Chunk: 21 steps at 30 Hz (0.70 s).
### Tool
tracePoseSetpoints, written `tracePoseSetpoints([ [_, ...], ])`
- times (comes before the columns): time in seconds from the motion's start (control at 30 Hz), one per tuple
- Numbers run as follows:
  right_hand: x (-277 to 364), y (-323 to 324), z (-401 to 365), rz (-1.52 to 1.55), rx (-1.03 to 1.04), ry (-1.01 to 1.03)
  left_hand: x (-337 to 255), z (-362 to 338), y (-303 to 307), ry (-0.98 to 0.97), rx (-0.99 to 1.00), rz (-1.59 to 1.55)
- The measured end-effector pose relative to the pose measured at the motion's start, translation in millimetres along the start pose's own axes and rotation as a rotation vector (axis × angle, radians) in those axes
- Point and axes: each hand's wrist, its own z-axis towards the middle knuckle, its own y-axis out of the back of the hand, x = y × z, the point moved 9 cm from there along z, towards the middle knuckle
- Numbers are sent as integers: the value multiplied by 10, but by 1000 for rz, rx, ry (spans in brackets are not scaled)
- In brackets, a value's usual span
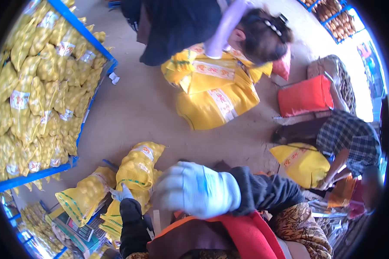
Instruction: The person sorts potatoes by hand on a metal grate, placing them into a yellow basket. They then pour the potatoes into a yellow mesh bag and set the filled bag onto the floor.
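Observation:
My left hand [123,193], in a pale glove, is at the lower left between two yellow mesh bags. Its fingers look closed on the edge of the nearer mesh bag [136,168], which is filled with round produce, maybe onions or potatoes, and has a green-striped end. The other filled mesh bag [90,192] leans to the left of that hand. My right hand [199,187], in a light blue glove, is raised in front of my body. Its fingers are stretched out, blurred by motion, and nothing shows in them.
A blue-framed rack [84,32] piled with filled yellow bags stands left. Ahead, a person [190,26] bends over flattened yellow sacks [220,93]. On the right, another person [350,138] handles a yellow sack [304,166] near a red sack [304,97]. A keypad device [84,228] lies lower left.

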Motion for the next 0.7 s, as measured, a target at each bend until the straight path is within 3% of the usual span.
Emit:
tracePoseSetpoints([
  [0.03,434,290,24,-86,-221,162,-159,-92,-13,-120,45,87],
  [0.1,974,579,-163,-32,-115,243,-545,-322,-62,-359,128,261],
  [0.13,1163,680,-303,7,-53,284,-721,-496,42,-231,82,110],
  [0.17,1399,854,-430,144,-370,293,-977,-715,103,-264,78,117],
  [0.23,1597,1067,-873,61,-570,333,-1180,-1052,43,-147,263,106],
  [0.27,1632,1142,-1103,31,-787,302,-1120,-1004,-167,-291,244,13],
  [0.3,1643,1218,-1336,52,-939,193,-1179,-1082,-281,-315,242,15],
  [0.37,1740,1311,-1632,-82,-901,70,-1395,-1261,-389,-401,272,50],
  [0.4,1787,1331,-1771,-287,-830,232,-1512,-1349,-463,-371,289,97],
  [0.57,1919,1376,-2451,-256,-881,61,-2207,-1886,-1044,-587,448,50],
  [0.63,2054,1626,-2752,-570,-582,39,-2666,-2031,-1203,-707,471,81],
  [0.67,2083,1633,-3007,-519,-767,-237,-2836,-2135,-1323,-728,523,82],
  [0.7,2118,1600,-3220,-547,-800,-287,-3023,-2256,-1430,-775,565,99],
])
